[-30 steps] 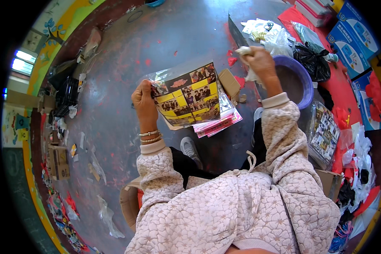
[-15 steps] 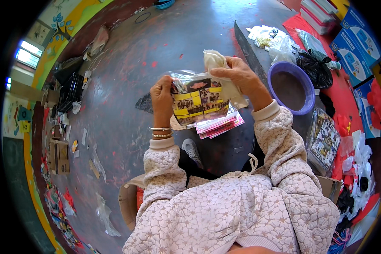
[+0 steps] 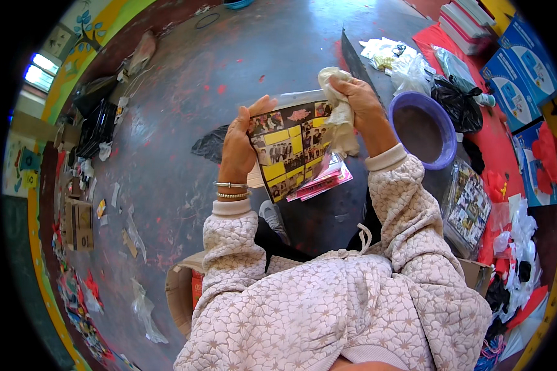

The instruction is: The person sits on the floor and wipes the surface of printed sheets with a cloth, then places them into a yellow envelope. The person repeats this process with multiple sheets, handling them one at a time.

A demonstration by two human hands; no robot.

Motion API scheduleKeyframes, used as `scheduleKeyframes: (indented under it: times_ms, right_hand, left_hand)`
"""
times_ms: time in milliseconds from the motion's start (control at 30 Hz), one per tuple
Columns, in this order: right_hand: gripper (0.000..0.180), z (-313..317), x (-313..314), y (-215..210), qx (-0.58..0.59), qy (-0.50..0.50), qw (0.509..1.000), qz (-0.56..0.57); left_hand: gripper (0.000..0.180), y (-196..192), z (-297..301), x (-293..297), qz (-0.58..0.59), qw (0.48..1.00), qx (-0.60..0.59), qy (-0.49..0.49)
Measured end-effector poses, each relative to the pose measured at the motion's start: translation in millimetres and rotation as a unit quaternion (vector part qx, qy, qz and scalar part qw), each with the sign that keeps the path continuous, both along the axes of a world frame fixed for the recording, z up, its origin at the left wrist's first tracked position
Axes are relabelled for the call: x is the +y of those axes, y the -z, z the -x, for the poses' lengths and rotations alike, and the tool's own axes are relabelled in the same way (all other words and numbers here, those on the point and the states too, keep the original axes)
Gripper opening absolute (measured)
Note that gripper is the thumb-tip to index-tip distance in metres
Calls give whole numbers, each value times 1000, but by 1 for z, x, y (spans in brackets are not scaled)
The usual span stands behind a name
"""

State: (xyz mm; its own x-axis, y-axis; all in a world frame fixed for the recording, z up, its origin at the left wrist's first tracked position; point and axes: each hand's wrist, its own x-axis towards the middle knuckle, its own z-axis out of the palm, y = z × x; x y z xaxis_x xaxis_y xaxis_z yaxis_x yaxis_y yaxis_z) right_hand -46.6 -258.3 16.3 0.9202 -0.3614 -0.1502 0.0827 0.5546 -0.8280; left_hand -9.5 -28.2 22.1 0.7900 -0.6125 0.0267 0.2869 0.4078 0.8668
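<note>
White cloth (image 3: 337, 111) (one) in right hand (image 3: 366, 108); left hand (image 3: 238, 145) grips one booklet (image 3: 291, 148).

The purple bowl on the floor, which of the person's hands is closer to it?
Right. The right hand, gripping a white cloth against the picture sheet, is just left of the purple bowl. The left hand holds the sheet's far edge, farther away.

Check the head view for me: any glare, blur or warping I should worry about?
Head view: sharp at centre, both hands crisp; fisheye bends the floor and the boxes toward a black rim; light sheen on the printed sheet's plastic cover; bright window patch far left; even daylight, soft shadows.
</note>
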Motion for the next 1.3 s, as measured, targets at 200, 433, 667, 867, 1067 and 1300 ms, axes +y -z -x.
scheduleKeyframes:
  times_ms: [200, 433, 667, 867, 1067, 1300]
  right_hand:
    - [23, 5, -15, -18, -72, 239, 957, 150]
    - [35, 22, 99, -23, -198, 149, 630, 736]
    - [28, -17, 0, 12, -101, 353, 619, 694]
    - [44, 4, -42, 0, -55, -108, 993, -17]
    - [52, 27, -3, -24, -96, -225, 970, -6]
    - [17, 7, -6, -7, -51, -85, 991, 86]
  left_hand:
    - [51, 1, 0, -3, 115, 990, 83, 15]
    - [47, 14, 10, -20, 129, 978, 164, 20]
    - [49, 11, 1, -3, 232, 962, 127, 70]
    - [47, 13, -7, 14, 288, 948, 126, 40]
    - [46, 14, -8, 10, 276, 953, 123, 24]
    - [43, 29, -26, 14, 238, 964, 100, 64]
